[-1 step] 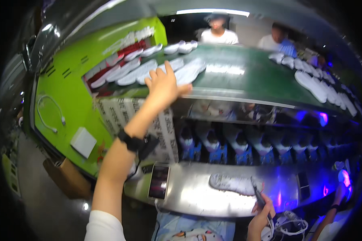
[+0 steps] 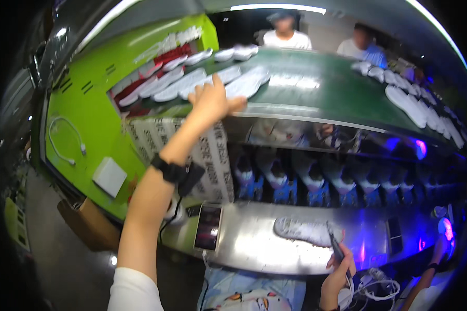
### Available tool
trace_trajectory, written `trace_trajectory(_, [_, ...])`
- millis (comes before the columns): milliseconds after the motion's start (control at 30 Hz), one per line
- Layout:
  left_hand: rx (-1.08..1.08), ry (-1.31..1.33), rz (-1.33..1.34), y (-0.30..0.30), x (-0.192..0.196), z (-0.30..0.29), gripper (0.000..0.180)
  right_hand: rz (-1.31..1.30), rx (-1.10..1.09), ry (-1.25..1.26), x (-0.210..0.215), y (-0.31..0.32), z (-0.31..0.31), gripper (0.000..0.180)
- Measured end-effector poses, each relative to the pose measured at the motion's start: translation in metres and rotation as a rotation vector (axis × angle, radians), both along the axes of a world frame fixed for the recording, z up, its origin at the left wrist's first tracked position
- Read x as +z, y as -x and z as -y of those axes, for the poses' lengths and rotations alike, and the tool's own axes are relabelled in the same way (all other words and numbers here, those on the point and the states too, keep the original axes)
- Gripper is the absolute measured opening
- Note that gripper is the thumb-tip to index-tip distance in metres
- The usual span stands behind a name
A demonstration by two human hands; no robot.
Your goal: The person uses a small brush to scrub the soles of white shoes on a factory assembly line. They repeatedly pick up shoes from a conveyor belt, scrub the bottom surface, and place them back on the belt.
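My left hand (image 2: 211, 101) reaches out over the near edge of a green belt (image 2: 316, 96), its fingers spread. It is beside a row of white shoe soles (image 2: 249, 82); whether the fingertips touch one cannot be told. My right hand (image 2: 340, 269), low at the front edge of a metal bench, is closed around a dark pen-like tool (image 2: 337, 248) with a white cord. That tool's tip is at the right end of a white, patterned shoe sole (image 2: 303, 231), which lies flat on the metal bench (image 2: 249, 254).
A phone (image 2: 208, 227) lies left of the bench sole, and a dark flat object (image 2: 394, 236) to its right. More white soles (image 2: 407, 106) line the belt's right side. A green panel (image 2: 83, 140) stands left. A co-worker's hand (image 2: 441, 243) is at far right; two people stand behind the belt.
The whole view has shifted slightly, so the belt and bench appear a little higher. My left hand has drawn slightly toward the belt's near edge. My right hand still grips the pen-like tool.
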State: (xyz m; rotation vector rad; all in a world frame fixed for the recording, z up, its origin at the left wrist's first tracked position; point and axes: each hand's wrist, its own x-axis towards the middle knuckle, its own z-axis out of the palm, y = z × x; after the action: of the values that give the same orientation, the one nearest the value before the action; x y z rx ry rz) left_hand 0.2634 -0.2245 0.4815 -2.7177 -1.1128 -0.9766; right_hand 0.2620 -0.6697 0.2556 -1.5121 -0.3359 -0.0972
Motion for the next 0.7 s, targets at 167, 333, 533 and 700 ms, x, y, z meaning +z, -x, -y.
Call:
trace_trajectory(167, [0.000,-0.047,-0.045,-0.005,0.005,-0.031,0.088,-0.019,0.054,0.034,-0.034,0.003,-0.025,0.051])
trace_trajectory(333, [-0.356,-0.404,0.355,-0.041,-0.003,-0.011,0.055,-0.005,0.091,0.052,-0.065,0.000,-0.042,0.047])
trace_trajectory(533, [-0.499,-0.390,0.437,-0.049,-0.003,-0.023,0.047,0.083,-0.062,0.133,-0.086,-0.003,-0.060,0.039])
trace_trajectory(700, [-0.651,-0.409,0.505,-0.052,-0.003,-0.034,0.027,0.113,-0.026,0.126,-0.093,-0.003,-0.063,0.039])
